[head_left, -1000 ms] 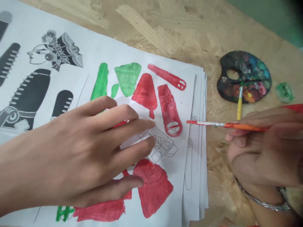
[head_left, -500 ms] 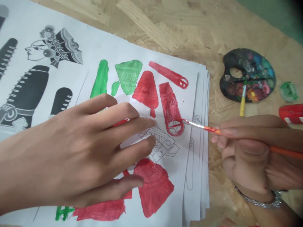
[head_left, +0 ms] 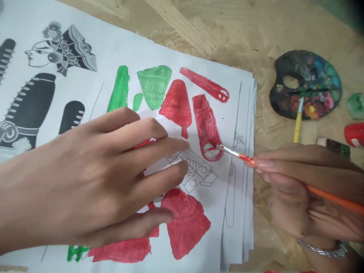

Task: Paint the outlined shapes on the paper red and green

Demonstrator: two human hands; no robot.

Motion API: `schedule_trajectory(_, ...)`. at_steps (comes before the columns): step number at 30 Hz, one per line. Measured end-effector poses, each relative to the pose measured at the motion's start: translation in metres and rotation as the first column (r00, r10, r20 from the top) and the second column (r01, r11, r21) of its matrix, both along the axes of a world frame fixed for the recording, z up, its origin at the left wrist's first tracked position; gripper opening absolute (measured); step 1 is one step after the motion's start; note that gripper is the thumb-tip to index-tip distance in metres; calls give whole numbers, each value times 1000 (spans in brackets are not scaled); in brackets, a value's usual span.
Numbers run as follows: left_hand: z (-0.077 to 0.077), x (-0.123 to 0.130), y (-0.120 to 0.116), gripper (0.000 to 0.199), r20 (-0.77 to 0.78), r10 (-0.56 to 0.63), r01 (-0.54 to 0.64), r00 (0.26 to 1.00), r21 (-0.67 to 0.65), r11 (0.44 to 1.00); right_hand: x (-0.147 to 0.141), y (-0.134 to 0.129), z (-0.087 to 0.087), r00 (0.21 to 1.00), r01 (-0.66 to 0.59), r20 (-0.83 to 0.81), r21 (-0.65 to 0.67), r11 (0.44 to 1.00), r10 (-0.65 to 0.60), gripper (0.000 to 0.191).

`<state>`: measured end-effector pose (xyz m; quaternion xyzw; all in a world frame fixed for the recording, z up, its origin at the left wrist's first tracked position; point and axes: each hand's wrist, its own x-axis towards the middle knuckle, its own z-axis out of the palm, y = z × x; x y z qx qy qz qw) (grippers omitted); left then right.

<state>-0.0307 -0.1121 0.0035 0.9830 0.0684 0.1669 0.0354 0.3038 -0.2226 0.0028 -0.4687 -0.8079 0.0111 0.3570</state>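
My left hand (head_left: 122, 178) lies spread on the printed sheet (head_left: 159, 49), fingers apart, covering part of the drawings. My right hand (head_left: 301, 182) pinches an orange paintbrush (head_left: 244, 158). Its red-wet tip touches the lower end of a long red-painted shape (head_left: 206, 121), where an outlined wheel-like pattern shows white gaps. Around it are a red cone-like shape (head_left: 176, 102), a narrow red strip (head_left: 203, 81) and green shapes (head_left: 155, 87). An unpainted line drawing (head_left: 197, 170) sits between my left fingertips and the brush. Below it is a larger red shape (head_left: 186, 223).
A dark paint palette (head_left: 309, 72) lies at the upper right, with a yellow brush (head_left: 298, 125) resting on it. Beside it stand a green-stained container (head_left: 356, 105) and a red paint jar (head_left: 355, 134). More sheets are stacked beneath, on a wooden board surface (head_left: 227, 34).
The brush has tilted more steeply, its tip shifting slightly to the left and staying on the long red shape. My left hand keeps its place on the paper. The view has shifted a little.
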Motion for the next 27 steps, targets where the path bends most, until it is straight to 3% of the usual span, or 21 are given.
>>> schedule_trajectory(7, 0, 2, 1, 47, -7, 35, -35, 999, -2, 999, -19, -3, 11, 998, -8, 69, -80, 997, 14, 15)
schedule_trajectory(14, 1, 2, -4, 53, -31, 56, -56, 998, 0, 998, -21, -9, 13, 993, 73, 100, -112, 991, -62, 20)
schedule_trajectory(19, 2, 3, -7, 50, -12, 60, -61, 998, -52, 997, -11, -8, 9, 996, -41, 77, -74, 996, 46, 28)
schedule_trajectory(23, 1, 3, -7, 42, -6, 83, -83, 997, -130, 988, -11, -10, 13, 998, 51, 32, -121, 991, -48, 29)
schedule_trajectory(26, 1, 1, -7, 37, -4, 109, -108, 994, -189, 976, -18, -15, 17, 994, 108, -8, -189, 976, -111, 16)
schedule_trajectory(27, 1, 1, -7, 37, -1, 115, -112, 993, -201, 973, -20, -17, 17, 982, 174, -32, -212, 962, -185, 12)
